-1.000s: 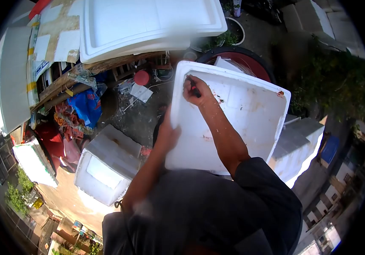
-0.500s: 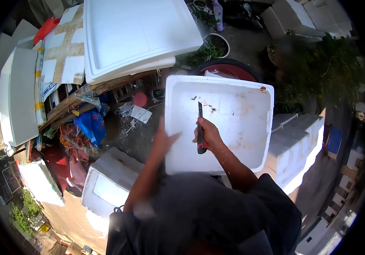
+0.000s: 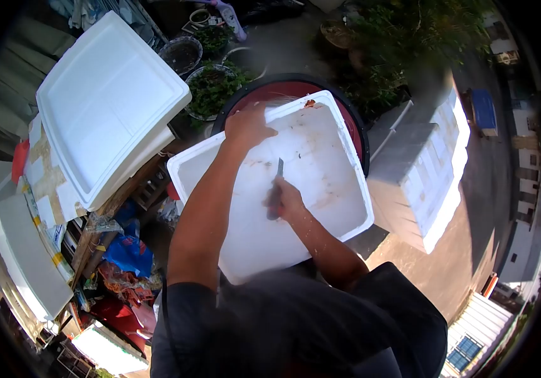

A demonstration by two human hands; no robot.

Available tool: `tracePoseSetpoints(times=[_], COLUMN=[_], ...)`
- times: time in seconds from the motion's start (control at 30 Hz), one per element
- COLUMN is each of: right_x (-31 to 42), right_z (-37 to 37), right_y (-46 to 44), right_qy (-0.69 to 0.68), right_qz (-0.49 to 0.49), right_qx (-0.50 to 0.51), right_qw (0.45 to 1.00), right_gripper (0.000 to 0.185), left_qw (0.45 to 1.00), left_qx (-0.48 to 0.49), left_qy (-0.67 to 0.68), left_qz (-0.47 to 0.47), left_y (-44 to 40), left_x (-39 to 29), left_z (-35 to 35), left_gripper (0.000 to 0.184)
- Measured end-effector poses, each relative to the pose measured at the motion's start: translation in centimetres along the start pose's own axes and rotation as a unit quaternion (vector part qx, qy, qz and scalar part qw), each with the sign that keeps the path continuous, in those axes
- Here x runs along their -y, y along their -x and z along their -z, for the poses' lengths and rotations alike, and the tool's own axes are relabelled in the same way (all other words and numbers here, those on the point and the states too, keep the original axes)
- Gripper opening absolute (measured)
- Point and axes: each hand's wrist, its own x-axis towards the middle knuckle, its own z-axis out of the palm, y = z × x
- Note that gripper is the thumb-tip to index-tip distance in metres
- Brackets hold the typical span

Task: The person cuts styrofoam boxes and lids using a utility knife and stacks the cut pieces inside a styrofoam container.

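Note:
A white foam box point(image 3: 308, 170) lies tilted in front of me, its inside facing up and marked with brown stains and small dark specks. My left hand point(image 3: 248, 128) grips its far rim, thumb over the inner side and fingers out of sight beyond the edge. Over the box's middle, my right hand point(image 3: 286, 199) is wrapped round a utility knife point(image 3: 280, 166) with a dark red and black handle. The knife's blade points away from me, above the box floor.
Beyond the box is a dark-rimmed red tub point(image 3: 264, 92). A white foam lid point(image 3: 110, 104) rests on stacked boxes at left, above a blue bag point(image 3: 128, 253). More foam boxes point(image 3: 418, 179) stand at right. Potted plants point(image 3: 210, 91) are at the back.
My left hand has moved from the box's left side to its far rim. The box has turned in view, and the surroundings have shifted with the camera. The knife remains in my right hand.

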Motion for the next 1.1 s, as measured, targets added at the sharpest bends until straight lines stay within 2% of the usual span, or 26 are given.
tracePoseSetpoints(times=[0.13, 0.17, 0.23, 0.43, 0.63, 0.83, 1.03, 1.1], right_x=[5.7, 6.6, 8.2, 9.3, 9.2, 9.7, 10.7, 11.9], right_z=[0.0, 0.6, 1.0, 2.6, 2.9, 4.2, 3.1, 1.6], right_y=[-6.0, -8.2, -11.9, -17.7, -17.8, -20.6, -21.3, -19.3], right_qy=[-0.201, -0.212, -0.267, -0.316, -0.308, -0.371, -0.398, -0.407], right_qz=[0.002, 0.007, 0.011, 0.026, 0.014, 0.005, 0.049, 0.046], right_qx=[0.028, 0.081, 0.064, 0.094, 0.094, 0.201, 0.23, 0.177], right_qw=[0.979, 0.974, 0.962, 0.944, 0.946, 0.907, 0.887, 0.895], right_gripper=[0.028, 0.027, 0.027, 0.029, 0.03, 0.027, 0.024, 0.025], left_qw=[0.99, 0.991, 0.994, 0.993, 0.995, 0.995, 0.993, 0.992], left_qx=[0.106, 0.092, 0.062, 0.039, 0.036, 0.03, 0.001, -0.009], left_qy=[-0.07, -0.071, -0.076, -0.101, -0.087, -0.077, -0.105, -0.112], left_qz=[0.064, 0.061, 0.054, 0.041, 0.044, 0.046, 0.049, 0.055], left_y=[-0.6, -0.6, -0.4, -0.3, -0.6, -0.3, 0.4, 0.8], left_x=[-0.2, -0.2, -0.3, -0.6, -0.5, -0.5, -0.8, -0.8], left_z=[-0.6, -0.7, -1.1, -1.2, -1.4, -1.7, -2.2, -2.2], left_gripper=[0.051, 0.049, 0.045, 0.044, 0.042, 0.039, 0.037, 0.038])
